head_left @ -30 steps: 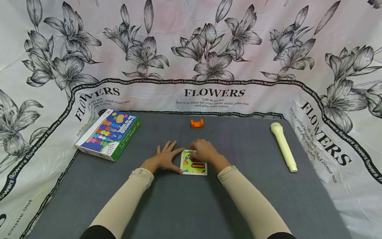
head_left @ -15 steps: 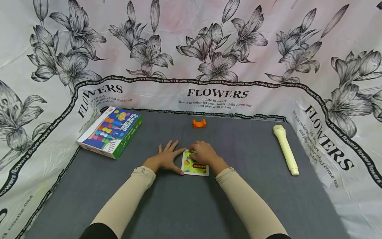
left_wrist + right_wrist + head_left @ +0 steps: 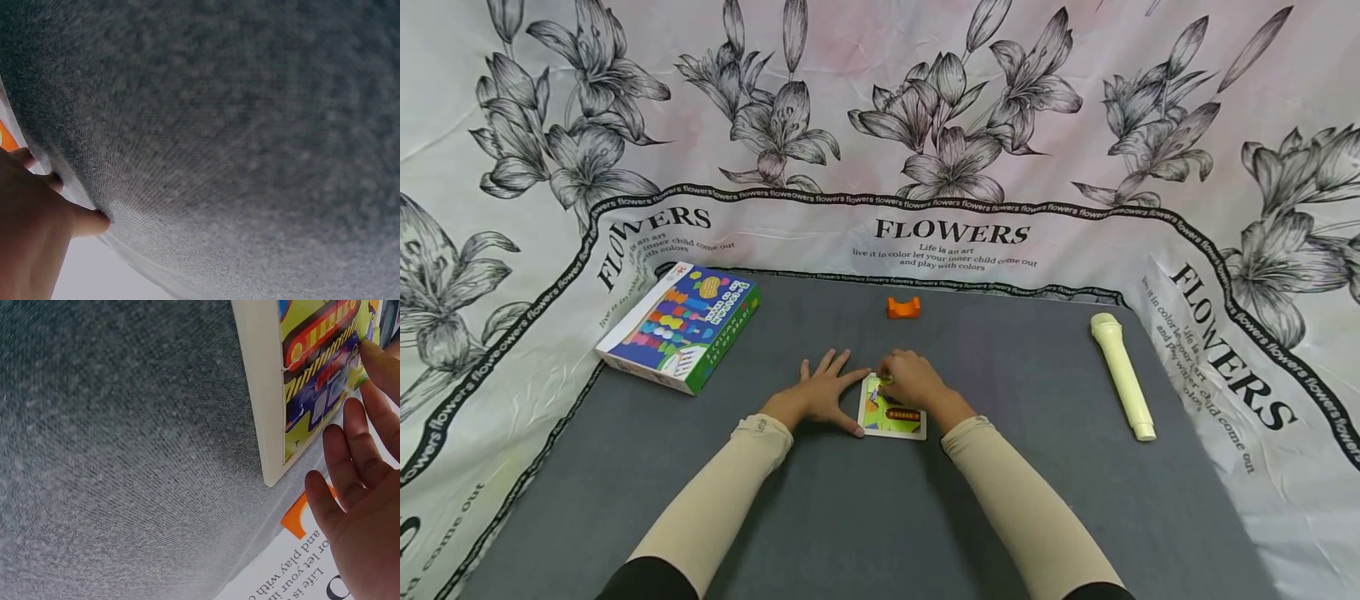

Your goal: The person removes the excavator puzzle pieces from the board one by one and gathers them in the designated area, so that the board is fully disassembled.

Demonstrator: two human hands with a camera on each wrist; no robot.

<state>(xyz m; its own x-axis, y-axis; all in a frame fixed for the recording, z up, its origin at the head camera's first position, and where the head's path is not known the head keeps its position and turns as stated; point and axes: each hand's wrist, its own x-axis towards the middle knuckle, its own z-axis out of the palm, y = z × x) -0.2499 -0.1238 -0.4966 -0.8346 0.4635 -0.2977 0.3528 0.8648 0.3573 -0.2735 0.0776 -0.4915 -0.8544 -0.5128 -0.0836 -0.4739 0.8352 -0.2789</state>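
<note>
A small picture puzzle board with a white frame and bright vehicle pictures lies flat on the grey cloth between my hands. My left hand is spread, its thumb and index finger against the board's left edge; in the left wrist view only part of that hand shows. My right hand bends over the board's top edge. In the right wrist view its thumb and index finger pinch a small, mostly hidden green and purple piece at the board's picture, while the other fingers curve loosely beside it.
Beyond the board sits a small orange block with a hollowed top. A blue and green toy box lies at the back left. A pale yellow rod with a thicker end lies on the right. Flower-printed fabric surrounds the grey surface.
The head view has shifted slightly, so the surroundings appear farther right. My right fingers have moved only a little over the board's upper part; the left hand stays spread at its edge.
</note>
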